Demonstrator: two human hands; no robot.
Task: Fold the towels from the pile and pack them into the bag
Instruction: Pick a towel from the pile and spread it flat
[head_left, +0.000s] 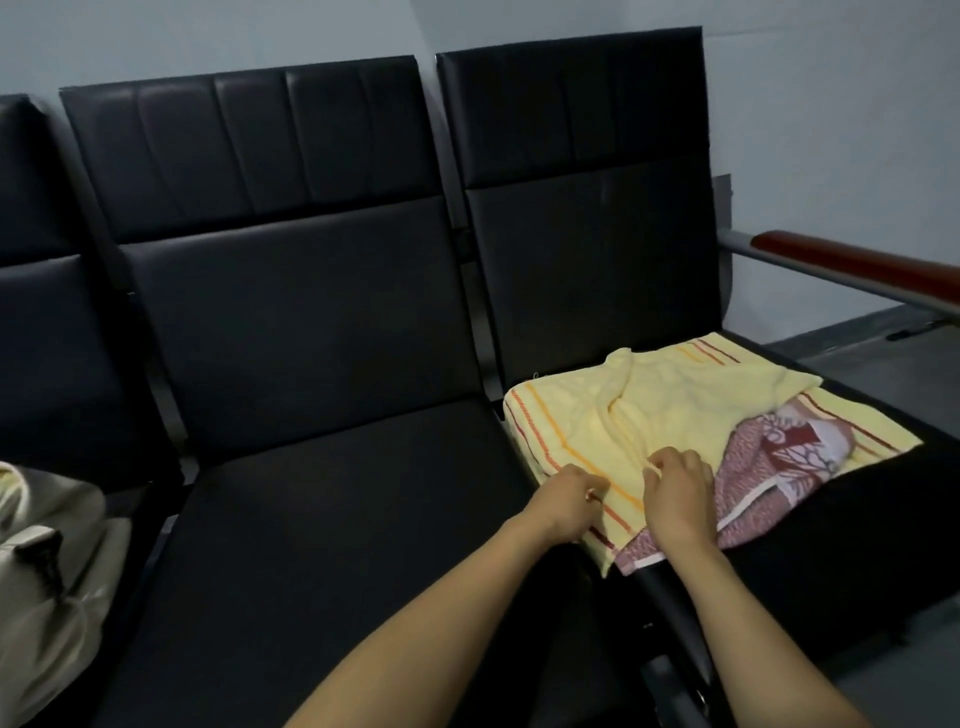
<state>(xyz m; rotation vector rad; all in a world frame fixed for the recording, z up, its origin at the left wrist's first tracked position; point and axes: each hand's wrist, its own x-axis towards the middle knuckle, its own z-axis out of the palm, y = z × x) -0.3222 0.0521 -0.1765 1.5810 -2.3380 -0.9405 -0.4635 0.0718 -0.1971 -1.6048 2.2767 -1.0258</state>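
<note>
**Head view: folding at its start, nothing visibly packed**

Head camera looks down on a black padded bench (291, 312) of linked seats against a pale wall. Its middle seat (332, 519) has nothing on it, so no folded stack is waiting there. The pile lies on the right-hand seat (597, 270), beside a red-brown armrest (857, 265).

On top of the pile is a yellow towel (649, 415) with red and orange stripes at its ends. It is rumpled and loosely doubled over, not squared into a fold. A red-and-white patterned towel (769, 467) lies with it, partly tucked under the yellow cloth and spilling out at the front edge of the seat. It is also unfolded. Whether more towels lie beneath the two cannot be told.

The bag (47, 545), pale cloth with a dark strap fitting, sits on the far-left seat, well apart from the pile and cut off by the frame. Its contents are not visible.

The left hand (563, 501) is at the near striped edge of the yellow towel, fingers curled and seemingly pinching it. The right hand (675, 493) is just beside it, fingers bunched on a ridge of the same cloth.

My reading is that the first towel is only now being taken up. All the folding and packing appears to be left to do.
</note>
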